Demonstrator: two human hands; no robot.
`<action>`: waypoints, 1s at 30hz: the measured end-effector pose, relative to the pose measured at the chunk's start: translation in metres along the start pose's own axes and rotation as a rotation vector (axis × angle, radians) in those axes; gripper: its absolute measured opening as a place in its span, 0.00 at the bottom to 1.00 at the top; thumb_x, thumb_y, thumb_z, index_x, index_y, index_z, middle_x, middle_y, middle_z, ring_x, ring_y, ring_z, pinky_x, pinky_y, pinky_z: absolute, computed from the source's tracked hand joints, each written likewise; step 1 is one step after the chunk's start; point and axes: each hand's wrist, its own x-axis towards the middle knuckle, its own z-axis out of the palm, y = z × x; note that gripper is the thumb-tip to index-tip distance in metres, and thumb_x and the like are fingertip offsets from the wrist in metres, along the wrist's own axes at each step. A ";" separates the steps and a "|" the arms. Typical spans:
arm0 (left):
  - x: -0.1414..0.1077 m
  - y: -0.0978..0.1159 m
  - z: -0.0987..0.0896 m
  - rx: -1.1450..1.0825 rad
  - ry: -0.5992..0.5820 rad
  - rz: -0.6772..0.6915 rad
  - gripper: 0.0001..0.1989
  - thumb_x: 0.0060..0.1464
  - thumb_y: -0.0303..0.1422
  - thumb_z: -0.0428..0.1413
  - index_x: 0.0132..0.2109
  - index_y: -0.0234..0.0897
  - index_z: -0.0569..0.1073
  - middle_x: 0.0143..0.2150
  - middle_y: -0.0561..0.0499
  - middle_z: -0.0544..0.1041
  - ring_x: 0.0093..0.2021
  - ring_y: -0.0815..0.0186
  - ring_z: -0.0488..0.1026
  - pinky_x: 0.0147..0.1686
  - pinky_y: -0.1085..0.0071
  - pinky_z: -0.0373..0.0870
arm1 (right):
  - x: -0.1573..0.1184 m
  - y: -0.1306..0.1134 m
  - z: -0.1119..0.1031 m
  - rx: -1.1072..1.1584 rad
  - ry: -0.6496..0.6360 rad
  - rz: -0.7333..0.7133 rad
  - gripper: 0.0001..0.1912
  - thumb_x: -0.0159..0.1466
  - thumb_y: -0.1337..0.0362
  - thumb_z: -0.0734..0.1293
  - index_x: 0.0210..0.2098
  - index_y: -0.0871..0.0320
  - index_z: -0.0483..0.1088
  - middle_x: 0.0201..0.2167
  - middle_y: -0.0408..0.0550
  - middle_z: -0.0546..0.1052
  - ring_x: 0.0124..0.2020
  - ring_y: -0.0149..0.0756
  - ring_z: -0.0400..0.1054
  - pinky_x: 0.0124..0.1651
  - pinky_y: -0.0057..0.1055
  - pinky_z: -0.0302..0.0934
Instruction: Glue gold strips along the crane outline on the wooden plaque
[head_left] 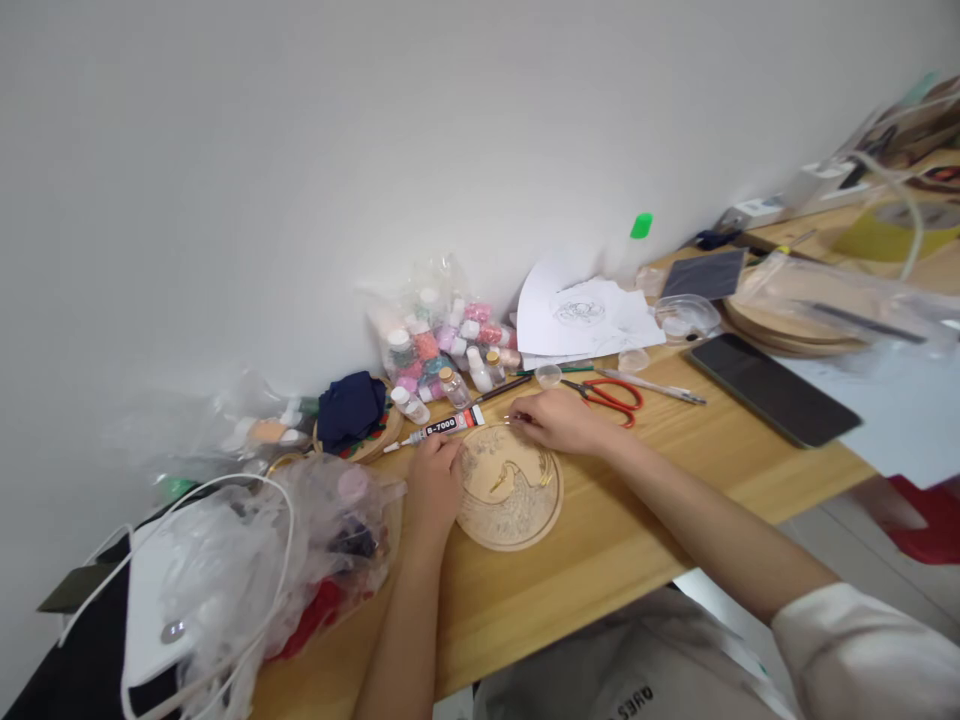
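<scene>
"Seeing the round disc (511,500)?"

"Just in front of the B-7000 tube (442,427). Left hand (436,480) half-curled beside it; right hand (551,420) bunched, right of the tube. What either holds, I can't tell."

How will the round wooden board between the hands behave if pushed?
Probably stiff: the board looks like flat wood. Likely slides, not tips, lying flat on the table. Its thin gold decoration may be fragile.

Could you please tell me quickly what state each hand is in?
Left hand: at the round board's left edge; its grip cannot be told.
Right hand: closed, fingertips pinching a small object, too unclear to identify.
</scene>
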 end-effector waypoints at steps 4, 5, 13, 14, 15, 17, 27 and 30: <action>0.002 -0.005 -0.002 -0.038 -0.023 0.087 0.12 0.57 0.25 0.49 0.39 0.36 0.78 0.38 0.45 0.73 0.41 0.59 0.69 0.42 0.61 0.67 | 0.001 0.003 0.003 0.083 -0.013 -0.097 0.11 0.66 0.65 0.60 0.36 0.61 0.74 0.32 0.51 0.79 0.31 0.35 0.68 0.31 0.28 0.48; 0.002 -0.005 -0.002 -0.057 -0.024 0.093 0.12 0.57 0.26 0.49 0.39 0.37 0.78 0.40 0.45 0.73 0.41 0.59 0.69 0.43 0.61 0.67 | 0.001 0.004 0.005 0.101 -0.016 -0.122 0.11 0.66 0.65 0.60 0.35 0.61 0.74 0.31 0.51 0.79 0.31 0.34 0.68 0.31 0.28 0.48; 0.001 0.010 -0.010 -0.169 0.038 0.091 0.13 0.62 0.31 0.46 0.46 0.38 0.75 0.43 0.46 0.75 0.46 0.60 0.70 0.48 0.60 0.66 | -0.001 0.001 0.010 0.058 -0.023 -0.126 0.12 0.66 0.63 0.60 0.33 0.60 0.73 0.29 0.50 0.78 0.29 0.35 0.67 0.30 0.29 0.45; 0.001 0.013 -0.011 -0.188 0.025 0.093 0.13 0.62 0.31 0.46 0.45 0.38 0.75 0.42 0.46 0.75 0.45 0.61 0.70 0.48 0.61 0.66 | -0.002 0.000 0.010 0.069 -0.023 -0.142 0.12 0.66 0.63 0.60 0.33 0.60 0.73 0.29 0.50 0.78 0.29 0.35 0.66 0.30 0.29 0.45; 0.000 0.016 -0.012 -0.207 0.004 0.097 0.12 0.62 0.32 0.46 0.43 0.38 0.75 0.42 0.46 0.74 0.45 0.61 0.70 0.48 0.61 0.66 | -0.003 -0.001 0.009 0.082 -0.023 -0.155 0.12 0.66 0.64 0.60 0.32 0.60 0.73 0.28 0.50 0.77 0.29 0.34 0.66 0.30 0.28 0.46; 0.000 0.021 -0.014 -0.239 -0.037 0.111 0.11 0.61 0.32 0.47 0.41 0.38 0.74 0.41 0.47 0.74 0.45 0.62 0.70 0.48 0.63 0.66 | -0.004 -0.003 0.008 0.100 -0.024 -0.172 0.11 0.65 0.65 0.60 0.32 0.60 0.73 0.28 0.49 0.77 0.29 0.34 0.66 0.30 0.28 0.46; -0.001 0.029 -0.014 -0.161 -0.139 0.193 0.08 0.59 0.30 0.49 0.32 0.39 0.70 0.33 0.50 0.73 0.38 0.62 0.69 0.39 0.65 0.65 | -0.005 -0.010 0.005 0.173 -0.062 -0.211 0.07 0.62 0.69 0.63 0.34 0.60 0.74 0.27 0.46 0.76 0.27 0.32 0.64 0.29 0.26 0.47; -0.002 0.028 -0.014 -0.134 -0.125 0.176 0.08 0.59 0.31 0.49 0.31 0.39 0.69 0.32 0.50 0.73 0.36 0.63 0.68 0.38 0.66 0.64 | -0.005 -0.009 0.006 0.188 -0.029 -0.151 0.07 0.62 0.68 0.64 0.33 0.61 0.74 0.28 0.47 0.77 0.29 0.32 0.64 0.30 0.26 0.47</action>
